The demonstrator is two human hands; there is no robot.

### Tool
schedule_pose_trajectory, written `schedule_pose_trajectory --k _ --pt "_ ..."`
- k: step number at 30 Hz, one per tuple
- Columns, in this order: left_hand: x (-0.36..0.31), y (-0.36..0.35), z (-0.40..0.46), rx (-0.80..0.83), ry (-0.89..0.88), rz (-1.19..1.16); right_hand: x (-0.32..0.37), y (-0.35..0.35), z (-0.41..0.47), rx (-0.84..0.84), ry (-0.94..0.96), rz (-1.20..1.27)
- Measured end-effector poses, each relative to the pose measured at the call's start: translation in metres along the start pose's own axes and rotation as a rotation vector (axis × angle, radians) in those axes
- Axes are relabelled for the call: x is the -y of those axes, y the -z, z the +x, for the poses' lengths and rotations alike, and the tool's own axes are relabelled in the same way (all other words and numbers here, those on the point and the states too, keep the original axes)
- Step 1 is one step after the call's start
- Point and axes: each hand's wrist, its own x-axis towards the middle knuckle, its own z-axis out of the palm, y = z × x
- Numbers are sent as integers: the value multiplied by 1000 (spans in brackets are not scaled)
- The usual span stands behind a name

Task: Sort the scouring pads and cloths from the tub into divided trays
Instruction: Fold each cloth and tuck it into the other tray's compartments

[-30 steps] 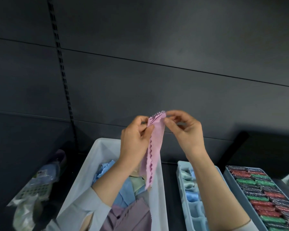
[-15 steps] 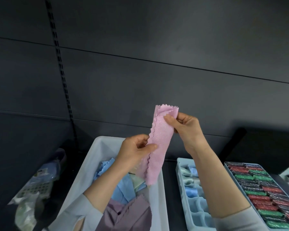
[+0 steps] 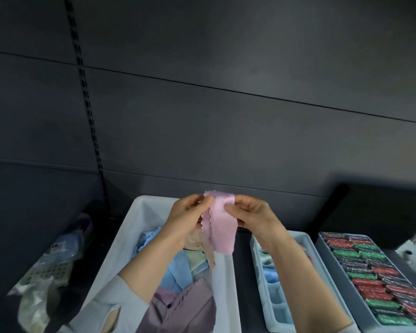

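While purple and blue cloths (image 3: 178, 306) are lying nearest in the tub (image 3: 228, 284), the left hand (image 3: 190, 217) and right hand (image 3: 252, 216) are pinching a pink cloth (image 3: 220, 227) above it; folding should keep its zigzag edges aligned, judging by the narrow cells of the divided tray (image 3: 257, 260). Its weave is looking dimpled, limp.

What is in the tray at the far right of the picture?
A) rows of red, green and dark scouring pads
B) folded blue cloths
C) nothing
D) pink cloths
A: the far-right tray is packed with rows of red, green and dark scouring pads, while the pink cloth is pinched by both hands above the tub.
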Motion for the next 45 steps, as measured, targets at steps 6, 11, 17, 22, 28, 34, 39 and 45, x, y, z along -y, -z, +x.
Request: schedule_pose_trajectory --k 6,11,17,22,28,34,39,45 --pt "-13 0 -1 2 -203 1 11 6 -6 107 66 -130" --pt "-19 2 -8 59 -389 248 26 2 0 -66 116 64" --pt "-23 -1 -12 42 -448 213 33 -4 6 -200 207 48" --pt "-33 -9 -10 -32 -557 177 32 -11 5 -174 292 -5" --pt "-37 -9 -8 -138 -585 180 33 -15 1 -131 305 -31" --pt "-30 -4 -6 38 -427 274 41 -13 5 -256 354 40" --pt "-15 1 -6 -5 -268 303 27 -2 7 -188 120 6" --pt "-21 5 -12 93 -10 180 -6 -7 -1 35 -50 1"
